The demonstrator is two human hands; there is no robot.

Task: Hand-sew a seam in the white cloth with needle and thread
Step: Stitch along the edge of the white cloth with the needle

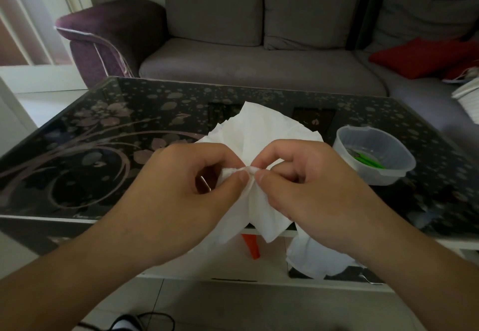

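A: White, thin, soft-looking: the cloth point(261, 133) bunches up beyond both hands, over the table, and hangs in folds below them past the table edge. Crumpled, no stitch line that I can make out.

B: Hands?

A: Left hand point(181, 188) pinches a folded edge between thumb and forefinger. Right hand point(305, 183) pinches the same fold just beside it, fingertips nearly touching. Both clamped on the cloth. Needle and thread too small to tell; a thin pale sliver shows inside the left hand's curl, could be glare.

B: Step in hand, by your reading?

A: Likely drawing a stitch through, or setting the fold for the next one. To do it well: keep the fold flat and taut between the two pinches, take a small even bite close to the edge, pull the thread snug without puckering so limp a fabric.

B: Around them?

A: Under and ahead of the hands, a dark glass table point(103, 149) with a floral pattern. Right of the right hand, a clear plastic tub point(373, 159) holding something green-handled point(368, 162), perhaps snips. Beyond all, a grey sofa point(259, 66) with a red cushion point(420, 56).
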